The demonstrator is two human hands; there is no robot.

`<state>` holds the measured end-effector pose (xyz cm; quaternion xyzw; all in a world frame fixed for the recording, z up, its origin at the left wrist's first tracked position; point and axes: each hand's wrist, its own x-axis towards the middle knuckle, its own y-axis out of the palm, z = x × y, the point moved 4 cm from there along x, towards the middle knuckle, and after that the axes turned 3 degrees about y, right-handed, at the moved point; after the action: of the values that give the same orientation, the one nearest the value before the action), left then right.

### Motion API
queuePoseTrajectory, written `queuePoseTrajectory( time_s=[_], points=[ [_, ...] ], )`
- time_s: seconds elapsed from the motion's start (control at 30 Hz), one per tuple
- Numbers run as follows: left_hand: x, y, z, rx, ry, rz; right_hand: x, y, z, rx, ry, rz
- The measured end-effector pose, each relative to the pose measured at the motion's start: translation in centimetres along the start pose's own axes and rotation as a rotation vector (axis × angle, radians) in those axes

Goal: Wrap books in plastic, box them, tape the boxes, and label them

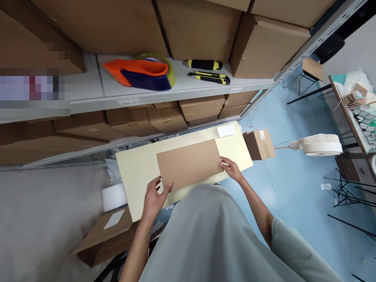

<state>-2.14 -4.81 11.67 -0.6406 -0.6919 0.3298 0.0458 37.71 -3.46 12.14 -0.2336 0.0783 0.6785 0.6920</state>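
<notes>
A flat brown cardboard sheet [189, 162] lies on a pale yellow tabletop [136, 184] in front of my body. At the sheet's near left corner is my left hand [154, 197], its fingers bent and spread apart beside the left edge. The left thumb reaches over that corner and seems to touch it. My right hand [230, 167] grips the sheet's right edge near the close corner, between thumb and fingers. A small white block or box [226, 130] rests near the table's far right corner.
Ahead, a metal shelf [202, 92] carries cardboard boxes [199, 31], an orange and blue tape dispenser [143, 74] and two utility knives [208, 77]. An open carton [105, 235] stands at lower left. A white fan [321, 145] stands right, beyond a box [260, 145].
</notes>
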Motion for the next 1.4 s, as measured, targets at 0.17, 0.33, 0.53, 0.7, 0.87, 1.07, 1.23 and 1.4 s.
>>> queuePoseTrajectory(
  time_s=[0.17, 0.33, 0.53, 0.7, 0.87, 1.07, 1.23, 1.4],
  points=[
    [2.2, 0.8, -7.4, 0.204, 0.237, -0.091, 2.8, -3.6, 1.7, -0.173, -0.101, -0.107],
    [4.6, 5.5, -14.3, 0.196, 0.424, 0.061, 7.2, -7.0, 2.1, -0.326, -0.162, -0.109],
    [6.6, 12.6, -20.1, 0.243, 0.566, 0.227, 13.6, -10.6, 1.4, -0.586, -0.18, -0.103],
    [9.8, 20.5, -22.7, 0.319, 0.68, 0.356, 19.0, -11.8, 1.0, -0.912, -0.173, 0.021],
    [13.8, 28.8, -22.8, 0.448, 0.642, 0.487, 22.4, -11.9, 1.0, -1.013, -0.205, 0.167],
    [15.9, 34.0, -21.6, 0.652, 0.529, 0.658, 23.5, -12.6, 1.4, -1.179, -0.268, 0.311],
    [16.2, 34.9, -20.5, 0.695, 0.445, 0.724, 23.8, -12.9, 1.5, -1.309, -0.344, 0.398],
    [16.3, 35.3, -19.4, 0.703, 0.356, 0.743, 23.8, -12.5, 1.6, -1.388, -0.392, 0.411]
  ],
)
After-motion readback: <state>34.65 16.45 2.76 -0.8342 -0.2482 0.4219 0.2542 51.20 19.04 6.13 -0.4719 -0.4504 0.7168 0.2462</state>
